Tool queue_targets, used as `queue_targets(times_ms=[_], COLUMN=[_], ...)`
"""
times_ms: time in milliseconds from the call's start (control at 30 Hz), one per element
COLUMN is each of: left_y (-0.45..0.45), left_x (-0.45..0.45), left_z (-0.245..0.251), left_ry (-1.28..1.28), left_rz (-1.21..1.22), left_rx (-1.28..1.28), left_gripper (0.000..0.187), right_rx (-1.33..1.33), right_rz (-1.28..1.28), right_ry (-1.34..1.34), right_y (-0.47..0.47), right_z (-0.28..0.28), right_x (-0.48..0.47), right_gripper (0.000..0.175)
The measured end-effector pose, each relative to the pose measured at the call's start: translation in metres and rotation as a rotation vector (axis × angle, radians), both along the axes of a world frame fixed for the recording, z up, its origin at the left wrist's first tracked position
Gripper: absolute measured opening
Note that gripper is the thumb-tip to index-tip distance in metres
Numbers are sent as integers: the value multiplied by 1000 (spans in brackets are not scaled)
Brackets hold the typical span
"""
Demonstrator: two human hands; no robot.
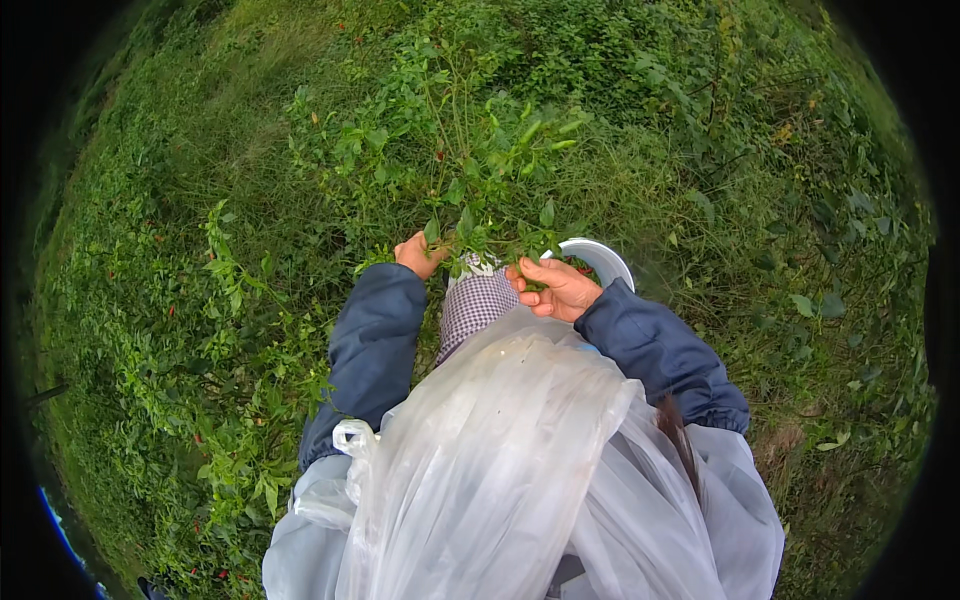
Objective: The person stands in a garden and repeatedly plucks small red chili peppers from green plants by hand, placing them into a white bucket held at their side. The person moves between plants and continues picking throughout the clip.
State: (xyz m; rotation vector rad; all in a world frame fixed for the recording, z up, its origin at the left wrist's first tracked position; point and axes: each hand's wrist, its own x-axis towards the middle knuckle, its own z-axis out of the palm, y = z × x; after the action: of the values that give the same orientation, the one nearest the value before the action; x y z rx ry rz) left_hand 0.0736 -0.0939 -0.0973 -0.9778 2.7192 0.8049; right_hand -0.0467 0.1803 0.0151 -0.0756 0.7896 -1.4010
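Observation:
In front of me stands a chilli pepper plant (pixel 457 176) with green leaves. Several green chillies (pixel 531 133) hang from its upper right side. My left hand (pixel 420 256) is closed around a stem at the lower left of the plant, its fingertips partly hidden by leaves. A leafy chilli sprig (pixel 534 246) reaches across to my right hand (pixel 556 286), whose thumb and fingers pinch it. Just behind that hand is a white bucket (pixel 609 261), partly covered by it, with red chillies (pixel 579 265) inside.
More chilli plants (pixel 232 255) with scattered red fruit grow on the left. Tall grass (pixel 262 161) and broad-leaved weeds (pixel 817 304) surround me. A translucent plastic sheet (pixel 495 442) covers my body, and a leg in checked cloth (pixel 476 304) shows below my hands.

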Motion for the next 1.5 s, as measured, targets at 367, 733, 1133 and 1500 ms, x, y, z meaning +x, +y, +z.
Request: queue_targets(times_ms=[367, 733, 1133, 1500], left_y=[13, 3, 49, 66], left_x=[-1, 13, 8, -16], left_z=[34, 4, 52, 89], left_ry=[169, 209, 303, 345], left_rz=[15, -78, -463, -310], left_rx=[93, 289, 202, 162], left_gripper=[41, 29, 35, 44], right_rx=[-77, 423, 251, 177], right_rz=[-421, 10, -259, -297], right_ry=[-89, 978, 799, 908], right_y=[14, 83, 9, 8], right_z=[-3, -102, 28, 33], right_x=[-4, -31, -43, -31], right_gripper=[10, 61, 33, 28])
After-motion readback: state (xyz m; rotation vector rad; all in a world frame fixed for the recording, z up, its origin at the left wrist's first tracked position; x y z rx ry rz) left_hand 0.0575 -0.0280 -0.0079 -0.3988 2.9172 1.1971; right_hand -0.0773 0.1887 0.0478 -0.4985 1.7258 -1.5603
